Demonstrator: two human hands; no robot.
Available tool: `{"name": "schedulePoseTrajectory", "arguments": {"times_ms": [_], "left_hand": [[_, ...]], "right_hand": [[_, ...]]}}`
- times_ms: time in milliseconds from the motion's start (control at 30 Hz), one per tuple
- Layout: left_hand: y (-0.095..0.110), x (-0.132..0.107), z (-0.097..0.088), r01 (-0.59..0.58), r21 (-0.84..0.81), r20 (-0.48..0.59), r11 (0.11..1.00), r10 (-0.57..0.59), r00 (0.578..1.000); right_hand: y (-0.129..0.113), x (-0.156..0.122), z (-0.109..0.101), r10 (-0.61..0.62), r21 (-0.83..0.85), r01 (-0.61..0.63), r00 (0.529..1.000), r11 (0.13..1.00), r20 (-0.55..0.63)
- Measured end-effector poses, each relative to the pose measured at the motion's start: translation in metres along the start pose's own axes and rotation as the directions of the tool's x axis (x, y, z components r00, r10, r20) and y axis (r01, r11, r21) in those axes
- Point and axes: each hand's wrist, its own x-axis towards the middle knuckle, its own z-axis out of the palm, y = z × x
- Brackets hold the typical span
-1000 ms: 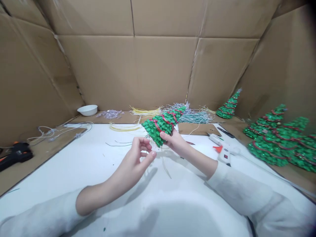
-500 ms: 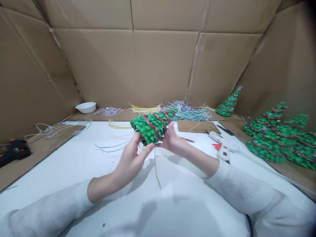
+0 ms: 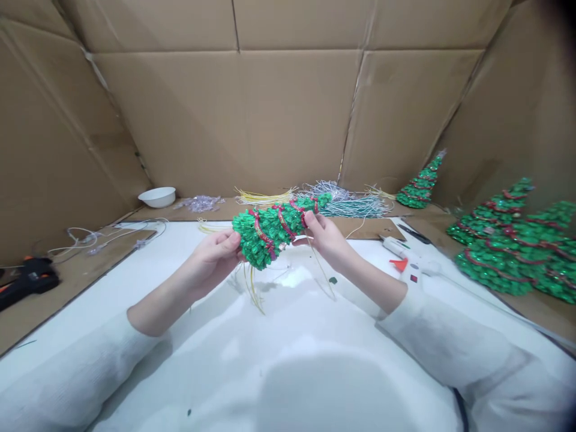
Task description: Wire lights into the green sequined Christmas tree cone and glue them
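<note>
A small green Christmas tree (image 3: 265,231) with red garland is held above the white table, lying on its side with its tip toward the upper right. My left hand (image 3: 216,255) grips the wide base end, thumb on the outer edge. Nearer the tip, my right hand (image 3: 320,234) pinches the tree, its thumb on the green surface and other fingers partly hidden beneath. Thin yellowish wires (image 3: 253,288) hang below the base. Another thin wire (image 3: 321,267) dangles under my right hand.
Finished-looking trees (image 3: 497,261) stand at the right, with one more tree (image 3: 420,183) at the back. A white glue gun (image 3: 409,267) and a knife (image 3: 414,234) lie right. Wire bundles (image 3: 355,205), purple bits (image 3: 200,204) and a white bowl (image 3: 157,197) line the back. A black glue gun (image 3: 33,277) lies left.
The tree has turned, so more of its decorated side shows. My left hand has moved left and up to the base's outer edge; the hanging wires have shifted.
</note>
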Motion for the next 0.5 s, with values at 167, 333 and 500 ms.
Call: {"name": "schedulePoseTrajectory", "arguments": {"times_ms": [167, 333, 500], "left_hand": [[0.001, 0.004, -0.002, 0.076, -0.107, 0.080, 0.991, -0.067, 0.994], [-0.004, 0.006, 0.000, 0.113, -0.150, 0.036, 0.982, -0.109, 0.993], [-0.008, 0.009, 0.003, 0.140, -0.196, -0.002, 0.971, -0.143, 0.990]], "right_hand": [[-0.004, -0.001, 0.000, 0.009, 0.019, -0.009, 1.000, 1.000, -0.005], [-0.010, -0.005, 0.001, 0.077, 0.030, -0.074, 0.991, 0.997, -0.112], [-0.015, -0.008, 0.005, 0.149, 0.071, -0.139, 0.976, 0.988, -0.162]]}}
